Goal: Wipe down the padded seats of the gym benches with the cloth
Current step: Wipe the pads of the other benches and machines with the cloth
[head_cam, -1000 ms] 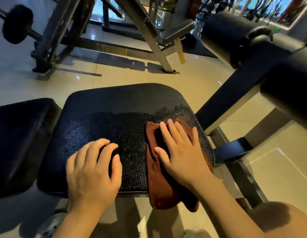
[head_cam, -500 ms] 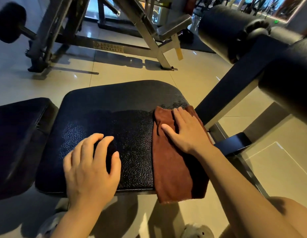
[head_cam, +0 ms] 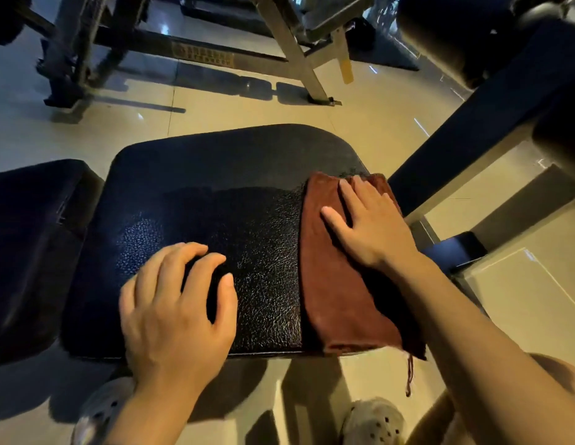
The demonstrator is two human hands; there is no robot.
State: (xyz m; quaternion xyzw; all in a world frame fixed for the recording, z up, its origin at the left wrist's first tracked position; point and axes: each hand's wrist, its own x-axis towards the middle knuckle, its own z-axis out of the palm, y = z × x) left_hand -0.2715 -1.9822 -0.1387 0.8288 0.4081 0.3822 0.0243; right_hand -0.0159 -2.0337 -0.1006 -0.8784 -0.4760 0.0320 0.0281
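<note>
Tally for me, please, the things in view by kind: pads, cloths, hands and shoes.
Flat black bench pads: 2, the seat pad and the neighbouring pad
Black roller pads: 2, one and another
Brown cloth: 1
Hands: 2, the left hand and the right hand
Pale shoes: 2, one and another
Total: 9

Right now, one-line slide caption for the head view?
Right hand presses a brown cloth flat on the black bench seat's right edge; left hand rests beside it.
</note>
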